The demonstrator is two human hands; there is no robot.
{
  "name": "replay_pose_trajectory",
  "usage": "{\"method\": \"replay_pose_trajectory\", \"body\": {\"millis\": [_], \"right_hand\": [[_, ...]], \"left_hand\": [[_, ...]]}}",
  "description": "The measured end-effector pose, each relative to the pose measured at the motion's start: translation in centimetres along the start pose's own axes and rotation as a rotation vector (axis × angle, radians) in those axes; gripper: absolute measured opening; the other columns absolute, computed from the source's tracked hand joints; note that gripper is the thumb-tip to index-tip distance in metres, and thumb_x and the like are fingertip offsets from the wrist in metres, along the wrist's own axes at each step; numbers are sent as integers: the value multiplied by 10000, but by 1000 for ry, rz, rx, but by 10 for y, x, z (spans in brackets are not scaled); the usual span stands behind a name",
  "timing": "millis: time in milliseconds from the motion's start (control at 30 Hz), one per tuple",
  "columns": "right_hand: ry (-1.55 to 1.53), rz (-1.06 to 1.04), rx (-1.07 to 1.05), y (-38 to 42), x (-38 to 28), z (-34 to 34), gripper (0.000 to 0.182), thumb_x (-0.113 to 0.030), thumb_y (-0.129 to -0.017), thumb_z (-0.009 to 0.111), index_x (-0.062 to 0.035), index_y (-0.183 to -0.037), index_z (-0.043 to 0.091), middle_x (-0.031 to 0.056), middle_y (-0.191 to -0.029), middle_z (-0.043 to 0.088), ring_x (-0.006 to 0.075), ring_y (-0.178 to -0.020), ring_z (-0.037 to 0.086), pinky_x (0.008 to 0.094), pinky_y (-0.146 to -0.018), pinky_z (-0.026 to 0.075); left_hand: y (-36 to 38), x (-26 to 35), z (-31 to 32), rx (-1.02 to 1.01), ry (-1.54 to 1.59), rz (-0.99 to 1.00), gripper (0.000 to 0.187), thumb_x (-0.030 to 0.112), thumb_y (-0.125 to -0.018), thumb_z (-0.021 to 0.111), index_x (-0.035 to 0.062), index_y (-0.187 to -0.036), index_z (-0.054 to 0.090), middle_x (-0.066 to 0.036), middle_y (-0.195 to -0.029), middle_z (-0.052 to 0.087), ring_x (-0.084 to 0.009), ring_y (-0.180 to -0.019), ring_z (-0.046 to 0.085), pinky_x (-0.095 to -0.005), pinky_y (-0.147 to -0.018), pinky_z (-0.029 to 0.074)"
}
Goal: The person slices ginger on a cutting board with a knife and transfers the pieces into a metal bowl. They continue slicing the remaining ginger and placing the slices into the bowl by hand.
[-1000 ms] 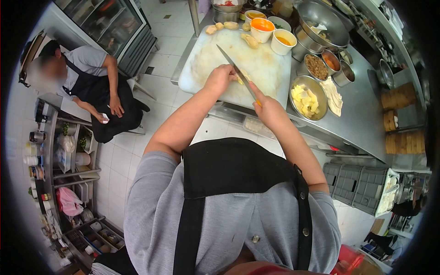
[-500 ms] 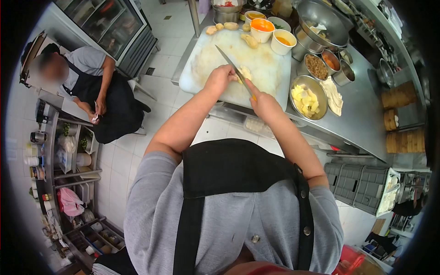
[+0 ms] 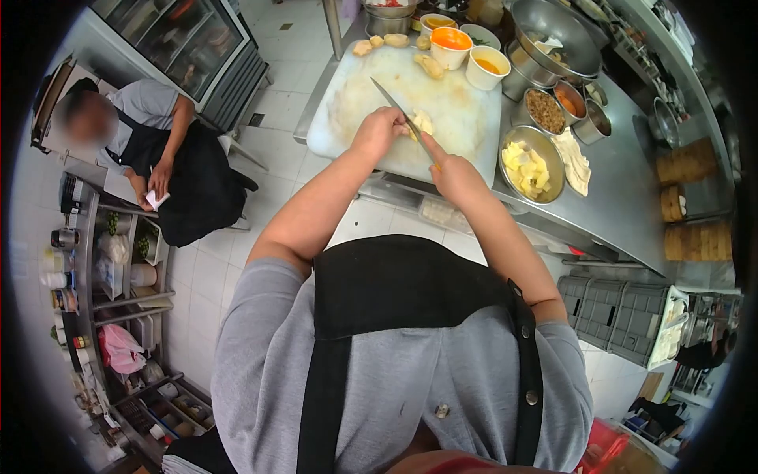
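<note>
My right hand (image 3: 459, 182) is closed around the handle of a long kitchen knife (image 3: 401, 114), whose blade points away and to the left across the white cutting board (image 3: 347, 103). My left hand (image 3: 380, 132) lies left of the blade, fingers curled onto a small pale yellow piece of ginger that they mostly cover. Cut pale slices (image 3: 423, 122) sit just right of the blade. Knobbly unsliced ginger (image 3: 429, 66) rests toward the board's far side, with more pieces along the far edge. To the right stands a metal bowl (image 3: 511, 178) of pale yellow chunks.
White tubs of orange (image 3: 451, 49) and yellow sauce (image 3: 488, 69) stand at the board's far right corner. Beyond are a tin of brown mince (image 3: 545, 110), a folded cloth (image 3: 572, 162) and large metal bowls. A co-worker (image 3: 150, 150) sits at left, holding something white.
My hands and the knife stay almost in place. The co-worker's hands have shifted slightly left and down, and the white item in them shows more.
</note>
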State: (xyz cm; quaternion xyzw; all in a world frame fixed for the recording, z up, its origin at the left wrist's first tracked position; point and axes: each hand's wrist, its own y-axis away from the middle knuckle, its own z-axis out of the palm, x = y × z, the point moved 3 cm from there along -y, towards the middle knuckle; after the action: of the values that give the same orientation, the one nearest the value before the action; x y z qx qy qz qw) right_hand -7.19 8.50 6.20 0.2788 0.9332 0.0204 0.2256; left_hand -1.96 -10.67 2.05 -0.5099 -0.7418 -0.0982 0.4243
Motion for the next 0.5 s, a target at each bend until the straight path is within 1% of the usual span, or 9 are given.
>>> {"method": "replay_pose_trajectory", "body": {"millis": [167, 267, 367, 467, 500], "right_hand": [[-40, 5, 7, 3, 1, -4, 701, -133, -916, 560, -236, -1543, 263, 223, -796, 647, 375, -738, 643, 478, -712, 509], [-38, -44, 68, 15, 0, -4, 692, -142, -920, 563, -245, -1539, 273, 218, -786, 640, 373, -734, 643, 478, -708, 510], [-43, -48, 74, 22, -2, -7, 686, -146, -920, 567, -249, -1536, 282, 212, -777, 636, 371, -728, 643, 479, -701, 510], [-11, -43, 83, 21, -1, -6, 710, -119, -905, 588, -259, -1533, 288, 219, -742, 623, 383, -704, 628, 467, -679, 494], [-1, -42, 70, 20, -1, -7, 703, -123, -908, 579, -249, -1534, 286, 218, -759, 631, 378, -713, 634, 471, -688, 499]], "left_hand": [[1, -1, -1, -3, 15, -45, 246, 92, -747, 785, 5, -930, 646, -156, -906, 658, -286, -817, 646, -362, -742, 514], [3, 0, -2, 26, 8, 16, 246, 95, -743, 789, 3, -920, 645, -153, -905, 656, -286, -816, 648, -362, -739, 516], [2, 0, -2, 16, -19, -9, 252, 100, -737, 794, 2, -916, 647, -153, -909, 656, -288, -811, 647, -362, -733, 516], [0, -5, 2, 11, -7, -36, 256, 104, -733, 797, 0, -914, 648, -154, -909, 655, -296, -809, 646, -363, -730, 517], [1, -5, 2, 15, -3, -26, 254, 104, -734, 796, 0, -913, 648, -154, -909, 655, -295, -809, 646, -363, -730, 516]]}}
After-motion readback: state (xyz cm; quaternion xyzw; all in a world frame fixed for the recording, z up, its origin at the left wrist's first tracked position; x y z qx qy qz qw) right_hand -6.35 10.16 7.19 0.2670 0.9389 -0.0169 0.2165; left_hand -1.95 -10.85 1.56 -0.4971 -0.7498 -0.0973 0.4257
